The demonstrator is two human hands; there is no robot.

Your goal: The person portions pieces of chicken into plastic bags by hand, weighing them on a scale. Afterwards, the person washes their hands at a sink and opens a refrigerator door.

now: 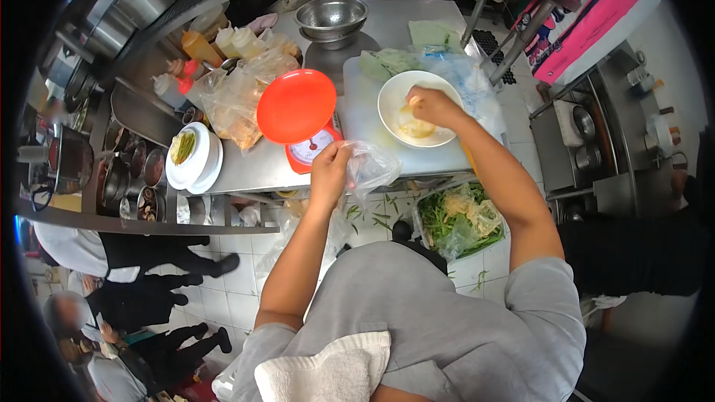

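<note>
My left hand [330, 171] is closed on the gathered top of a clear plastic bag [374, 167], just in front of a red kitchen scale [299, 158]. The scale's round red pan [296, 107] has nothing on it. Over the white bowl [386, 113], my right hand [432, 107] reaches in with its fingers drawn together. Pale yellowish food [417, 130] lies in the bowl's bottom. Whatever the right fingers grip is mostly hidden by the hand. Under the bowl is a white cutting board [363, 130].
Metal bowls [331, 18] stand at the back. Squeeze bottles [199, 46] and a filled plastic bag [242, 97] crowd the left, near stacked white plates [197, 167]. A crate of greens [454, 216] sits on the floor. Other people [126, 305] stand at lower left.
</note>
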